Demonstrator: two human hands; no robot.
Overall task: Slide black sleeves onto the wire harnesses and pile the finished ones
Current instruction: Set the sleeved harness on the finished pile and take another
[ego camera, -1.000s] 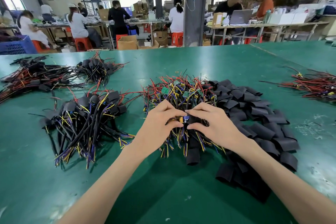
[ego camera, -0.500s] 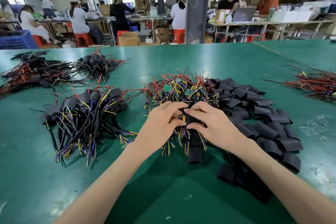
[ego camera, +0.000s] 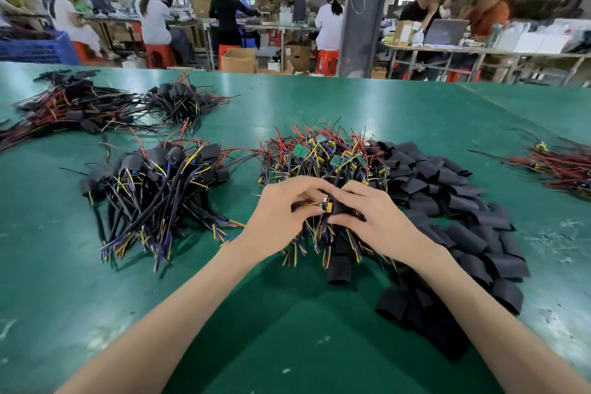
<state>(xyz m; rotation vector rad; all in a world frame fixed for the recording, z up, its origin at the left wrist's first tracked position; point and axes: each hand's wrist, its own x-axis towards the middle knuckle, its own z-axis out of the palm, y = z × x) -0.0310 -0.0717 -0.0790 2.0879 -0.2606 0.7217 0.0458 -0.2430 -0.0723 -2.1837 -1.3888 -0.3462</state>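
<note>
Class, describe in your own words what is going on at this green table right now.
A person is working at a green table. The left hand pinches the end of a wire harness, and the right hand holds a black sleeve against it, apparently sliding it on. Unsleeved harnesses lie heaped behind the hands, loose sleeves lie to their right, and a pile of finished harnesses lies to their left.

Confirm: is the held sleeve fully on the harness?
Not fully: the harness shows its yellow end bare outside the sleeve mouth.
</note>
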